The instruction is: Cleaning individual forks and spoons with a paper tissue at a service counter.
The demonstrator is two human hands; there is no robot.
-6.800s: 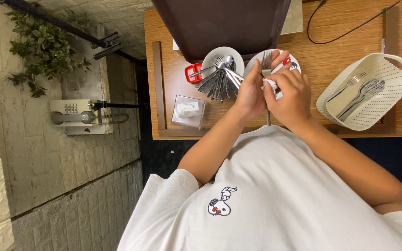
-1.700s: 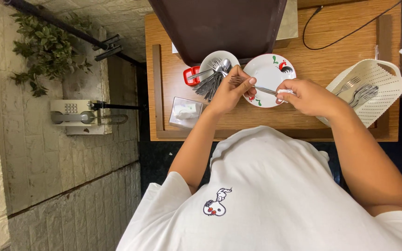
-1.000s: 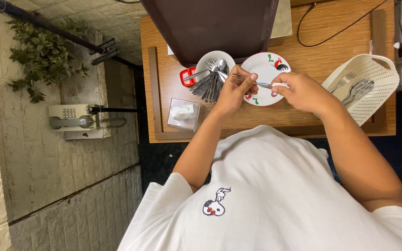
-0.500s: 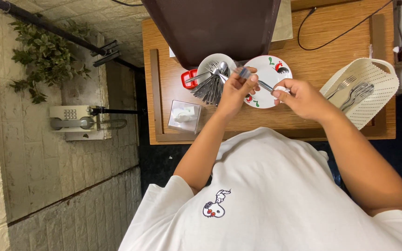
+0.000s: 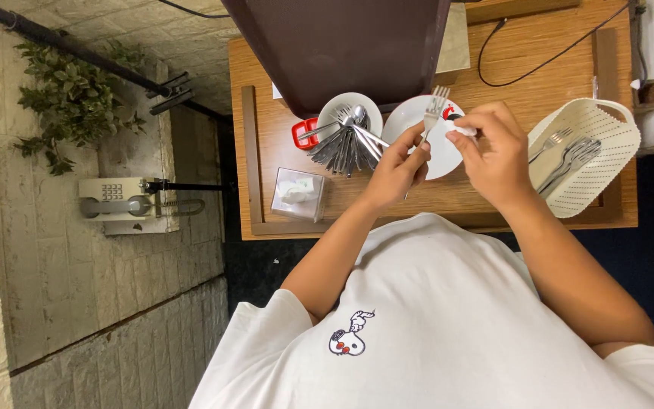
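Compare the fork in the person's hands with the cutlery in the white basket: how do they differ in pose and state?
The fork is held up by the left hand over the white plate, tines pointing away from the person, while the right hand presses a small white cloth beside it. The cutlery lies flat and untouched in the white basket. The fork is single; the basket holds several pieces. All look like silver metal.

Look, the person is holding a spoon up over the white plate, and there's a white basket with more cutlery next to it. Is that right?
Not quite. The head view shows a fork, with tines at its tip, not a spoon. The left hand holds it over the white plate, and the white basket with more cutlery does sit beside it.
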